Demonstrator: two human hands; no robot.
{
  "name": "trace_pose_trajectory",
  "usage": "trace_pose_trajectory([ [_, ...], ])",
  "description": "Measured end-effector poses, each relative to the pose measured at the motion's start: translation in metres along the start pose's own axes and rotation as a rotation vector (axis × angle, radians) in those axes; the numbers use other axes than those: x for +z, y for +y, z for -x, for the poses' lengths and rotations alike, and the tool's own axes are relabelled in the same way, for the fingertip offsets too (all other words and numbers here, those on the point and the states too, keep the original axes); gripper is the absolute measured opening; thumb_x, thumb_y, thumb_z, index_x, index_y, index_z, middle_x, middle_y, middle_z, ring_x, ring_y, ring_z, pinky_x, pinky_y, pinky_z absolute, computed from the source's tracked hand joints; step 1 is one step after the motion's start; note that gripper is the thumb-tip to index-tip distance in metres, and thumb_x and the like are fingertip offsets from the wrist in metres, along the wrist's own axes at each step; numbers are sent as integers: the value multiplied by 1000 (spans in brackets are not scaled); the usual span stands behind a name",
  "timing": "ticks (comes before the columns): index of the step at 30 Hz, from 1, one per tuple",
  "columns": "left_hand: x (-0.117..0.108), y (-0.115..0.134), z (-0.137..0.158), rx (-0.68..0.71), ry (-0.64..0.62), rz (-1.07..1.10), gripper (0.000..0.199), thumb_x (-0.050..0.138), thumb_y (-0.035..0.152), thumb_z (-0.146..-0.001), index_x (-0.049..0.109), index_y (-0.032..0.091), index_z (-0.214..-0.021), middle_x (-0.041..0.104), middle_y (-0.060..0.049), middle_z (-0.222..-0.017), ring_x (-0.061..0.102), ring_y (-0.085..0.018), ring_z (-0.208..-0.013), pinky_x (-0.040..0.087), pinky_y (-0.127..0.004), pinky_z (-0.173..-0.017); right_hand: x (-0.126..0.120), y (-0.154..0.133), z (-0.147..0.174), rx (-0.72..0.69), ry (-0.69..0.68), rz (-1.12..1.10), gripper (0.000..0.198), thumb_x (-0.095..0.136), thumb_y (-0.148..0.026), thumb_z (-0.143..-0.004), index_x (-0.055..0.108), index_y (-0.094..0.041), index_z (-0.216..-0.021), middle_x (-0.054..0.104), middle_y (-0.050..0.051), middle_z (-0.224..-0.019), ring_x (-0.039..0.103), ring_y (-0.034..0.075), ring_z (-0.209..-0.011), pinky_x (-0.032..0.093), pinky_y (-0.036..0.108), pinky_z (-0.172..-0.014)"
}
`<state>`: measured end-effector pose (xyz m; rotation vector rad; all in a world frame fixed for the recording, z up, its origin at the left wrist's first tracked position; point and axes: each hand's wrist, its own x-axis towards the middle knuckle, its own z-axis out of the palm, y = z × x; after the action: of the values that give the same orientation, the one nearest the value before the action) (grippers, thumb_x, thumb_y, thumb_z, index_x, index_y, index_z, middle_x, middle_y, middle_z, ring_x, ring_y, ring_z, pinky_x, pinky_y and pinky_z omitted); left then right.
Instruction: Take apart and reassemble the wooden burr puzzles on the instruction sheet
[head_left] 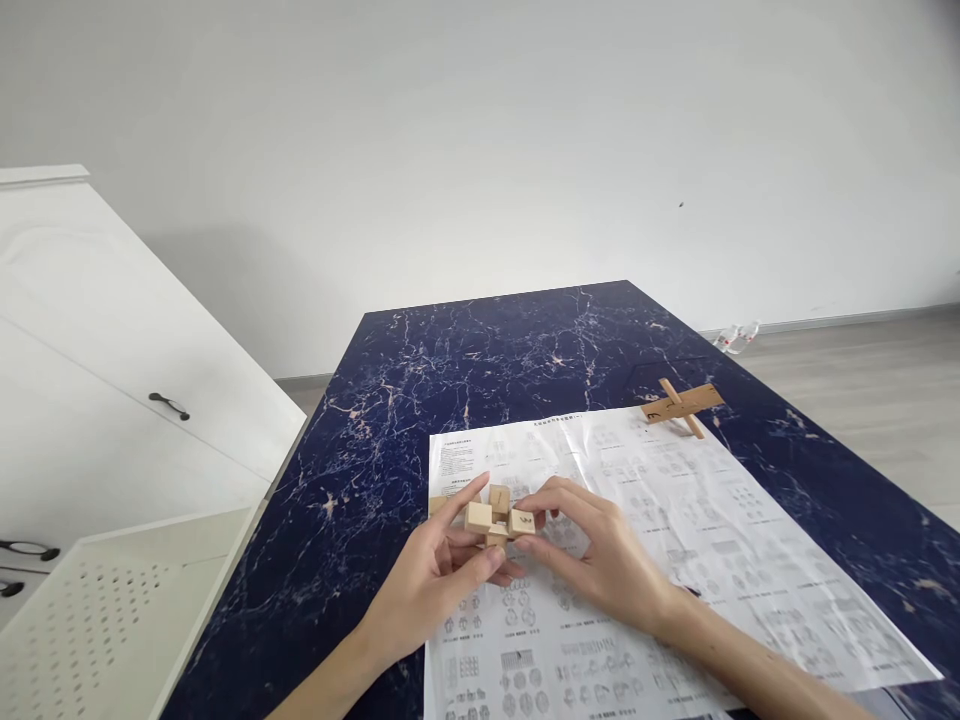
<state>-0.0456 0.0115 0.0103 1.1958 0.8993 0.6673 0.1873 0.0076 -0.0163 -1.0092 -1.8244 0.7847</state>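
Pale wooden block puzzle [494, 514], interlocked notched bars, small dark mark

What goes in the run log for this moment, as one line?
left hand: grips pale wooden interlocking block puzzle | right hand: grips it too | under: printed white instruction sheet | aside: wooden cross piece

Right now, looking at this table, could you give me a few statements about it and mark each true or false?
1. Both hands, left and right, hold the wooden puzzle. True.
2. The puzzle is over a printed sheet. True.
3. The table is plain white. False: it is dark blue marble.
4. The wooden cross lies between the hands. False: it sits apart, at the sheet's far right corner.
5. A white cabinet stands on the left. True.
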Motion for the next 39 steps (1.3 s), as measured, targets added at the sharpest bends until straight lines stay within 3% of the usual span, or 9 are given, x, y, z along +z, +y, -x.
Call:
trace_pose_trajectory([
  [11,1,3,1,13,-13,-35,75,77,36,-96,40,25,-161,79,-12,-116,82,-28,-94,66,-48,-89,0,1,1,3,-8,-5,15,66,-34,-102,67,-27,-115,72,5,-99,68,22,-88,57,38,-77],
  [18,0,-2,2,91,0,-77,60,61,50,-104,46,18,-153,77,-7,-90,80,-23,-78,67,-37,-73,0,1,2,-11,-29,18,15,64,-34,-103,67,-26,-116,72,6,-101,69,22,-88,58,39,-78],
  [29,-1,-2,2,128,5,-175,49,55,52,-107,51,20,-144,73,-3,-83,72,-15,-64,56,-24,-58,0,1,2,-19,-48,9,13,66,-34,-102,66,-25,-113,70,5,-99,68,22,-88,56,39,-80],
  [39,-1,0,3,155,-18,-240,42,48,53,-109,52,21,-136,68,-1,-77,62,-14,-64,51,-27,-64,-2,-2,1,41,-112,-50,15,66,-37,-102,66,-24,-110,69,3,-93,65,21,-86,53,37,-78],
])
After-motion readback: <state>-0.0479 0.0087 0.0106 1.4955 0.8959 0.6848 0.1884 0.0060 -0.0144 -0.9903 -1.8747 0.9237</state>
